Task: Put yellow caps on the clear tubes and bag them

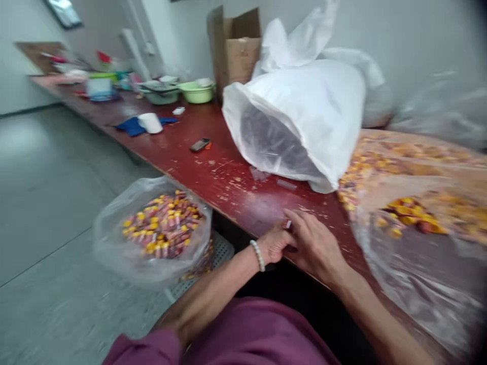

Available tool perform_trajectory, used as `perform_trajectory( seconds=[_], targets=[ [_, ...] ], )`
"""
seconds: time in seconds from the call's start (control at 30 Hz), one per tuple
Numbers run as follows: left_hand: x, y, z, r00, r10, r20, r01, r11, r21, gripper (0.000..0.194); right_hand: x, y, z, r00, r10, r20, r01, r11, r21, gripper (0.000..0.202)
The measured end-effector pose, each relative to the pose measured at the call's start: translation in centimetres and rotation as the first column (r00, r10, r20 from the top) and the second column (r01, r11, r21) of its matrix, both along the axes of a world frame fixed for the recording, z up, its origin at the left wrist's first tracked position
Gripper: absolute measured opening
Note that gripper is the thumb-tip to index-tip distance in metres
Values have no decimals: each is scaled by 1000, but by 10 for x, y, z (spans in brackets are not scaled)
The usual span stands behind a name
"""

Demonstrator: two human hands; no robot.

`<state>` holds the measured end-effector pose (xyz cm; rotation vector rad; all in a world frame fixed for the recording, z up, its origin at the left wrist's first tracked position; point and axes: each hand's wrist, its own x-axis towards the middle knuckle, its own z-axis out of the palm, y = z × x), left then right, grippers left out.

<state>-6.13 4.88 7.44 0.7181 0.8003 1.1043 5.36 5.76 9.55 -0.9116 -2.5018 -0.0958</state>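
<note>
My left hand (277, 242), with a pale bead bracelet at the wrist, is closed at the front edge of the red table (213, 177). Over it lies my right hand (314, 246), its fingers bent against the left ones. Between them shows a small dark red piece with a white mark (288, 223); which hand grips it is unclear. Beyond the hands, a white sack (315, 101) lies with its mouth open, clear tubes inside. Two or so clear tubes (286, 184) rest before it. At the right, a clear bag (403, 263) holds yellow caps (411, 210).
Left of the table, a clear bag (110, 243) of yellow-capped tubes (163, 223) stands low by a grey perforated stool (222, 253). Farther along are a phone (200, 145), a white roll (150, 123) on blue cloth, green basins (197, 93) and a cardboard box (243, 58).
</note>
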Motion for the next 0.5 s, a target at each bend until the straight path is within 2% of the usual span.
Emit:
perform_trajectory(
  seconds=[0.13,0.23,0.33,0.5],
  targets=[
    [-3,-1,2,995,38,93,-30,996,-89,20,-4,2,0,998,38,-53,-37,999,27,66],
    [-13,-3,8,994,38,98,-26,992,-123,20,-5,-3,4,999,-23,-36,25,998,64,71],
    [-24,-4,15,992,32,126,-15,991,-133,24,-1,-4,1,996,-58,-61,64,994,91,78],
    [-31,-7,14,989,120,89,-105,982,-156,32,0,-1,-9,986,-41,-164,46,999,23,66]
  ],
)
